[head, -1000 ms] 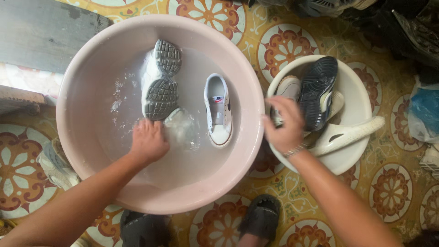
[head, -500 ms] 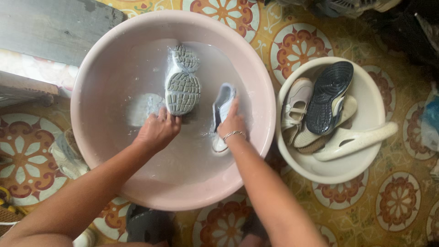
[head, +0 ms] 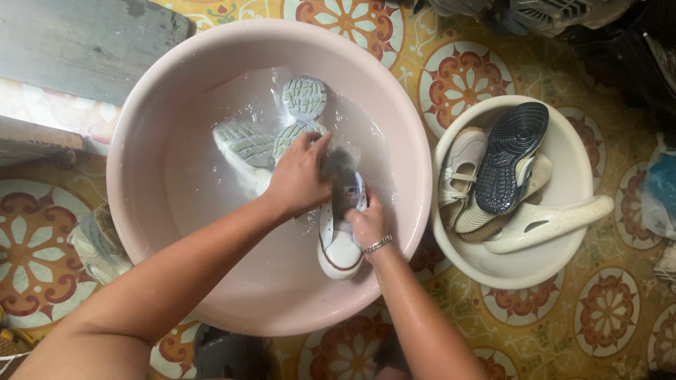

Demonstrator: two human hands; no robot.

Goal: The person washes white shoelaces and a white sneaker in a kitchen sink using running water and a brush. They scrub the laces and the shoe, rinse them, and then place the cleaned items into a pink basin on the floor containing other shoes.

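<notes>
Open water on the near-left side of the pink basin point(head: 141, 176) leaves passing room, while two upturned grey shoes point(head: 282, 134) crowd the far part & the white sneaker point(head: 339, 239) w/ both hands blocks centre-right.

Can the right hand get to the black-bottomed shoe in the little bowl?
Probably yes. The right hand holds the white shoe in the pink basin, but the black-soled shoe lies on top, uncovered, close by.
</notes>
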